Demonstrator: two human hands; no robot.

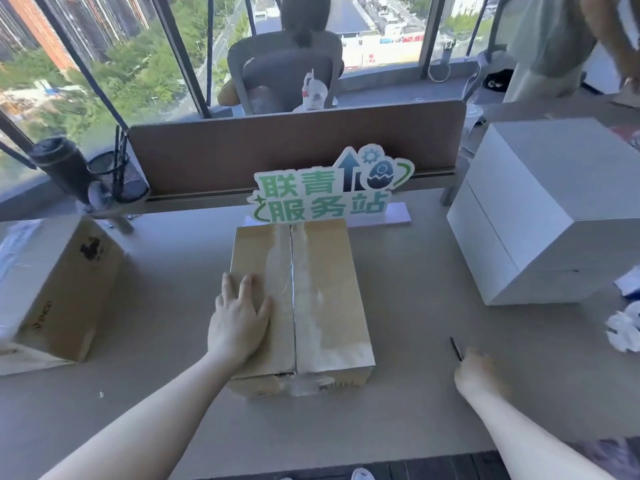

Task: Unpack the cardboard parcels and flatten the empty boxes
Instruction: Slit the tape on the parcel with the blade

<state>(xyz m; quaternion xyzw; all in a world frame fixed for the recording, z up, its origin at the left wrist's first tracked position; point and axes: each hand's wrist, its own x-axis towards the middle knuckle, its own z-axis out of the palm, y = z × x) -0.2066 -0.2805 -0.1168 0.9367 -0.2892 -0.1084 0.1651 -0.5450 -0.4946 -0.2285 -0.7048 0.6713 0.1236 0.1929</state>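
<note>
A brown cardboard parcel lies in the middle of the table, its top flaps closed under clear tape along the centre seam. My left hand rests flat on the left half of its top, fingers spread. My right hand is blurred, low over the table to the right of the parcel, and holds a thin dark tool that sticks out toward the back. A second cardboard box stands at the left edge.
A large white box stands at the right, crumpled white paper in front of it. A green-lettered sign stands behind the parcel before a brown desk divider. A black mesh pen holder and a dark tumbler stand back left. One person sits beyond the divider; another stands at the far right.
</note>
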